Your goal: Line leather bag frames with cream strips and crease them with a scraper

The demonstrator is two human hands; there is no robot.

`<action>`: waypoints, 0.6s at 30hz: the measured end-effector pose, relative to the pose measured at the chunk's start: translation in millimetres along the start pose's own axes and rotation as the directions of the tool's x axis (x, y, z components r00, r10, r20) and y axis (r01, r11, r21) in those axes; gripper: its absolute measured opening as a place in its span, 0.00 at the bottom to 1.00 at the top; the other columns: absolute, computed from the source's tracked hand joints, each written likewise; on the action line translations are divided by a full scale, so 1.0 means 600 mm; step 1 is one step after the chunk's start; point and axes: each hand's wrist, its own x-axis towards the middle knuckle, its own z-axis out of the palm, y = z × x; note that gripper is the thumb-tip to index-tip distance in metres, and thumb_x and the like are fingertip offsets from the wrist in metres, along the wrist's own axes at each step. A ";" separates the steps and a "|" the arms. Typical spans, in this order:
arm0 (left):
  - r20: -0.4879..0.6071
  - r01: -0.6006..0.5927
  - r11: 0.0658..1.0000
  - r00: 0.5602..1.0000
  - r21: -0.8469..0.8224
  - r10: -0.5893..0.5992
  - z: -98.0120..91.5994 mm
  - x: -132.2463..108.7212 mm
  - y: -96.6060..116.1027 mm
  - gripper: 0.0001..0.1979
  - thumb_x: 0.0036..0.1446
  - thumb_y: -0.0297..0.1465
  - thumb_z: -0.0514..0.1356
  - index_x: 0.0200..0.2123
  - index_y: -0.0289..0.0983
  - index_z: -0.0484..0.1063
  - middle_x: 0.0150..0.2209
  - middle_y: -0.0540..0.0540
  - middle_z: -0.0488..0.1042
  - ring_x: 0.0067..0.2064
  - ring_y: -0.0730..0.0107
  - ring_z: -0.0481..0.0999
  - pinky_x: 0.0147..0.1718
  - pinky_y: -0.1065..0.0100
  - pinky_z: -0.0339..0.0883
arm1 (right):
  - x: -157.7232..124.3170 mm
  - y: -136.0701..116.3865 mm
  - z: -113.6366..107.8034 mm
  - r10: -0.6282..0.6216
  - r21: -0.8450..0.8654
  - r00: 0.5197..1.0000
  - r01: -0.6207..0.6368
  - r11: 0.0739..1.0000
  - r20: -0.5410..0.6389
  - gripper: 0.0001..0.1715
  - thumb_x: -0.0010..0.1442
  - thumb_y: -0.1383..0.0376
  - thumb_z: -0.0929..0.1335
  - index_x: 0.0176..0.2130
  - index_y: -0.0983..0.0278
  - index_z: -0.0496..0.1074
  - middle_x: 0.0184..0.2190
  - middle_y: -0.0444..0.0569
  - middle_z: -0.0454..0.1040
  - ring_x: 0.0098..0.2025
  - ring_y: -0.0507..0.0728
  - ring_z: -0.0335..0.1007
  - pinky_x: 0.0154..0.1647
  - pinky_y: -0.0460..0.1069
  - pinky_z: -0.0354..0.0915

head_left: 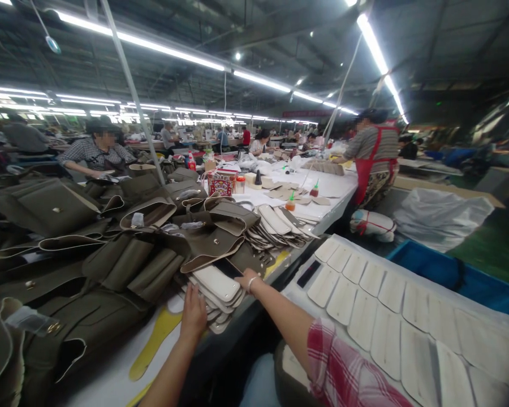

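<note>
Plaid-sleeved, my right hand (246,280) curls against the right of the panel stack (218,287), grip unclear; my left hand (194,311) presses flat on its near end, seemingly to hold it square.

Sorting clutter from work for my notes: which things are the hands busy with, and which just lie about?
In hand:
- left hand and right hand, both at the stack of white panels

Lying about:
- olive bags
- laid-out panels
- squeeze bottles
- red tin
- blue bin
</note>
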 end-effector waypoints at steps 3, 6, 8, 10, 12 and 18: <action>-0.061 0.009 1.000 0.998 0.015 -0.008 -0.014 0.001 0.019 0.23 0.59 0.37 0.44 0.55 0.32 0.58 0.59 0.34 0.56 0.62 0.54 0.51 0.60 0.52 0.46 | -0.010 -0.008 -0.006 -0.072 -0.101 0.996 0.067 0.993 -0.049 0.15 0.47 0.63 0.69 0.36 0.68 0.69 0.34 0.53 0.73 0.38 0.56 0.69 0.35 0.46 0.62; -0.050 -0.116 0.985 0.991 0.125 0.123 -0.027 -0.013 0.072 0.26 0.58 0.39 0.49 0.57 0.33 0.57 0.60 0.34 0.54 0.63 0.53 0.47 0.60 0.51 0.40 | -0.014 -0.013 -0.009 -0.108 -0.142 0.990 0.094 0.985 -0.095 0.12 0.51 0.63 0.67 0.36 0.68 0.67 0.35 0.53 0.72 0.39 0.56 0.68 0.38 0.46 0.60; 0.148 -0.324 0.934 0.941 0.151 0.303 -0.025 -0.025 0.113 0.30 0.54 0.41 0.56 0.58 0.38 0.55 0.61 0.37 0.55 0.63 0.51 0.47 0.61 0.49 0.35 | -0.013 -0.016 -0.008 -0.129 -0.145 0.986 0.113 0.983 -0.109 0.12 0.51 0.62 0.66 0.35 0.67 0.66 0.34 0.53 0.72 0.39 0.56 0.68 0.37 0.46 0.60; 0.364 -0.460 0.880 0.844 0.119 0.393 -0.016 -0.033 0.140 0.32 0.51 0.38 0.59 0.59 0.43 0.55 0.61 0.41 0.54 0.62 0.49 0.49 0.60 0.45 0.31 | -0.010 -0.017 -0.011 -0.149 -0.133 0.982 0.133 0.982 -0.115 0.11 0.52 0.62 0.66 0.35 0.67 0.64 0.32 0.51 0.72 0.38 0.55 0.68 0.37 0.46 0.60; 0.470 -0.481 0.868 0.799 0.122 0.376 -0.008 -0.035 0.148 0.29 0.52 0.32 0.57 0.58 0.47 0.56 0.61 0.42 0.54 0.62 0.48 0.51 0.58 0.42 0.30 | -0.007 -0.015 -0.021 -0.149 -0.106 0.981 0.136 0.985 -0.122 0.10 0.52 0.63 0.66 0.35 0.66 0.63 0.29 0.49 0.71 0.34 0.54 0.68 0.34 0.45 0.60; 0.565 -0.506 0.856 0.739 0.106 0.367 -0.021 -0.028 0.111 0.25 0.52 0.24 0.54 0.54 0.48 0.63 0.60 0.43 0.57 0.62 0.50 0.52 0.58 0.42 0.32 | -0.002 0.006 -0.072 -0.026 0.054 0.996 0.030 0.998 -0.081 0.08 0.58 0.62 0.62 0.35 0.65 0.60 0.17 0.42 0.64 0.18 0.50 0.63 0.19 0.43 0.57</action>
